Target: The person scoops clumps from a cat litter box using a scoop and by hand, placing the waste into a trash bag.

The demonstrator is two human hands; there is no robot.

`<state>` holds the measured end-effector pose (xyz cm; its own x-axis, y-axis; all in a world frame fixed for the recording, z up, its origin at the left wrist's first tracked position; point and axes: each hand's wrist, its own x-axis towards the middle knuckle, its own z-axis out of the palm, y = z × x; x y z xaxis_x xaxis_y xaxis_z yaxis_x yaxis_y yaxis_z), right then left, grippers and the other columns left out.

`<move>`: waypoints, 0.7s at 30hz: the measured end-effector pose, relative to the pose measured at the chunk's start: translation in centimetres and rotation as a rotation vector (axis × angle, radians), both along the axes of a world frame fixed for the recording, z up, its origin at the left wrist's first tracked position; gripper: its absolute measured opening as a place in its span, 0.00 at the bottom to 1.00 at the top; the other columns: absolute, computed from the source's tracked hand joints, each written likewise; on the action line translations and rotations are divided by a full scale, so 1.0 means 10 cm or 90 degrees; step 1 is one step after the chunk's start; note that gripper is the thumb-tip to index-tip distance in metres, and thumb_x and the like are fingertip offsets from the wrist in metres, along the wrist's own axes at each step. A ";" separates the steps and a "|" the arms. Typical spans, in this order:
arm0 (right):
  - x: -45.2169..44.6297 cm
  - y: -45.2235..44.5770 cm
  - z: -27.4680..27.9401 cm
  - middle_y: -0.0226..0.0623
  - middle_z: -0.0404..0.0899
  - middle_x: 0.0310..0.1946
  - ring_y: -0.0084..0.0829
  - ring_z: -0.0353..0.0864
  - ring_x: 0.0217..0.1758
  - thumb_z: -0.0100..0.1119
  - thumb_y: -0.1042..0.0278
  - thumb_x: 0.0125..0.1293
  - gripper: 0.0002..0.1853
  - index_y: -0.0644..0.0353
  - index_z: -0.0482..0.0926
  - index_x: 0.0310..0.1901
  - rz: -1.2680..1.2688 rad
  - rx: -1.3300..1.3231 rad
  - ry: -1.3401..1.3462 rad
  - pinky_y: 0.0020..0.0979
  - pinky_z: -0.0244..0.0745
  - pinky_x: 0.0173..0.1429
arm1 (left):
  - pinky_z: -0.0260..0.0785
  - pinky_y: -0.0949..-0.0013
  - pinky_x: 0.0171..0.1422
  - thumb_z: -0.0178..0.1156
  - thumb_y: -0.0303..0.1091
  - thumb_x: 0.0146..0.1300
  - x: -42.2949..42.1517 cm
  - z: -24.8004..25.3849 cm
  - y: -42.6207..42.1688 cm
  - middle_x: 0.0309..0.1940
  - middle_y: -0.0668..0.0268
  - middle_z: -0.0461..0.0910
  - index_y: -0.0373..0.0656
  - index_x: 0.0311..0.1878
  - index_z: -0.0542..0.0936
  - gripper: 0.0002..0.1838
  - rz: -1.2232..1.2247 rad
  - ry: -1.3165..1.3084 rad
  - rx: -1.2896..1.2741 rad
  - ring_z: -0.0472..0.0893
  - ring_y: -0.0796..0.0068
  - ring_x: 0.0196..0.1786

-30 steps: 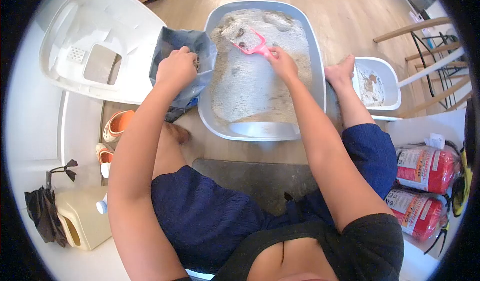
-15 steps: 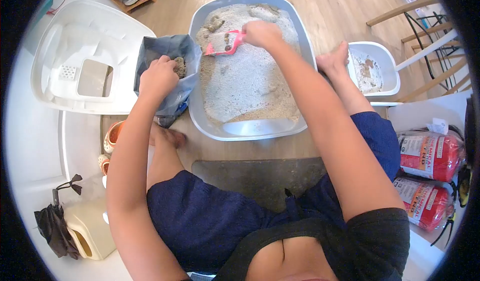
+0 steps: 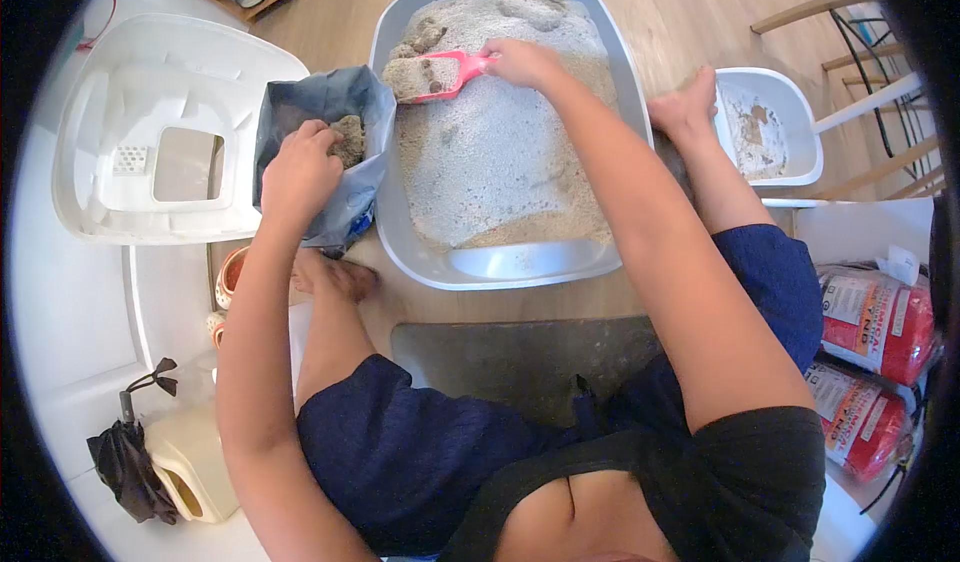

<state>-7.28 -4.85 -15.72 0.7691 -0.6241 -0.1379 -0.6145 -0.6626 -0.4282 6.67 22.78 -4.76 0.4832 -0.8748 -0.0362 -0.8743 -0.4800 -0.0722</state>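
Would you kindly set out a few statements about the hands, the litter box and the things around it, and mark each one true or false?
1. The right hand grips a pink litter scoop. True.
2. The left hand rests on the scoop's handle. False: it is at the mouth of a grey bag.
3. The bag is to the left of the litter box. True.
4. A white hood lies to the right of the litter box. False: the white hood lies on the left.
5. The right foot is bare. True.
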 end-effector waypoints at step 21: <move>-0.40 0.46 0.54 0.44 0.83 0.32 0.43 0.84 0.37 0.48 0.63 0.59 0.13 0.50 0.81 0.42 -0.096 -0.253 0.024 0.45 0.75 0.39 | 0.73 0.59 0.48 0.51 0.31 0.55 -0.06 -0.02 -0.02 0.43 0.62 0.76 0.43 0.40 0.81 0.12 -0.017 -0.059 0.001 0.76 0.62 0.49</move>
<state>-11.23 -0.21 -10.33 0.6643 -0.7393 0.1106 -0.7272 -0.6734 -0.1331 6.03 22.61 -4.92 0.4618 -0.8870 0.0056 -0.8760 -0.4570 -0.1544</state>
